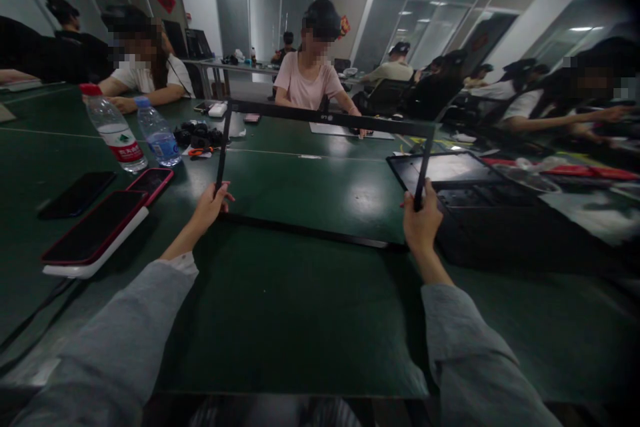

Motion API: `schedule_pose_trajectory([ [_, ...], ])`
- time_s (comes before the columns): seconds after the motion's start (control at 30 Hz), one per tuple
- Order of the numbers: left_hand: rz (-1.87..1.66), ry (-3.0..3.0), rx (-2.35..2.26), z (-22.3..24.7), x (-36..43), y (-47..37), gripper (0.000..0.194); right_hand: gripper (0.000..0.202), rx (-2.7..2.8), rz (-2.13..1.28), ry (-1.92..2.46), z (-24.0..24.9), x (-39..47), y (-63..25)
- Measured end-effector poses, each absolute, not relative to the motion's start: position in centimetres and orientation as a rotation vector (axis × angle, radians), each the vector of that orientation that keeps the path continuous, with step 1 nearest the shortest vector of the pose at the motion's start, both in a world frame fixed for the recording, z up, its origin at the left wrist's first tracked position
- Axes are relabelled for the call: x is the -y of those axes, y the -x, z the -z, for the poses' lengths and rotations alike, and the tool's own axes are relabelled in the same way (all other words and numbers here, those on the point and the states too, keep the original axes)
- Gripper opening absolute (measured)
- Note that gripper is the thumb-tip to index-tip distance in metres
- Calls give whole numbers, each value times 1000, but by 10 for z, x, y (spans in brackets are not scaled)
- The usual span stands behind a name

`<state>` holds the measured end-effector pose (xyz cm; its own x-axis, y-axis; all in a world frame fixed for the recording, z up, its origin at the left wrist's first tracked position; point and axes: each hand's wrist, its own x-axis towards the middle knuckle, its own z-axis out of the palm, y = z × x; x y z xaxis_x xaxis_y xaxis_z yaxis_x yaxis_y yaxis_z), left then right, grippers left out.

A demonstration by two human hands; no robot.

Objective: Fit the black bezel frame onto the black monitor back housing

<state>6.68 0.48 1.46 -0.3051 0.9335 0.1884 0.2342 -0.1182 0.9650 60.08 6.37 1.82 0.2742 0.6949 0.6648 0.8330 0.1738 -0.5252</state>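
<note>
Two hands (423,217), one black frame (327,118)

Bottles (120,137) stand left on the table (300,320); phones (95,227) before them

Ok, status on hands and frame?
Left hand grips frame, left side; right hand, right side. Frame held up, LG bar on top. Bottles left, apart.

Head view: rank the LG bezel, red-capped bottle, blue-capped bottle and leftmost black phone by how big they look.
1. Black LG bezel, going by its outline
2. Red-capped bottle
3. Blue-capped bottle and black phone: too alike in size to rank
</note>
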Motion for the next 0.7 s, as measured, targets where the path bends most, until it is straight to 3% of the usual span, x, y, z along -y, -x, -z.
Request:
schedule_pose_trajectory([
  [0.13, -1515, -1204, -1657, -20, -2, -73, 36, 83, 1447, -104, 1690, -4, -70, -604],
  [0.37, -1488, -1145, -1774, -16, -4, -68, 23, 77, 1563, -474, 1445, 24, -88, -612],
  [0.53, -1373, -1370, -2023, -10, -2, -55, 21, 67, 1643, -395, 1428, 33, -90, -610],
  [0.7, -1079, -1616, -2342, -9, 2, -50, 37, 66, 1642, -340, 1496, 33, -86, -609],
])
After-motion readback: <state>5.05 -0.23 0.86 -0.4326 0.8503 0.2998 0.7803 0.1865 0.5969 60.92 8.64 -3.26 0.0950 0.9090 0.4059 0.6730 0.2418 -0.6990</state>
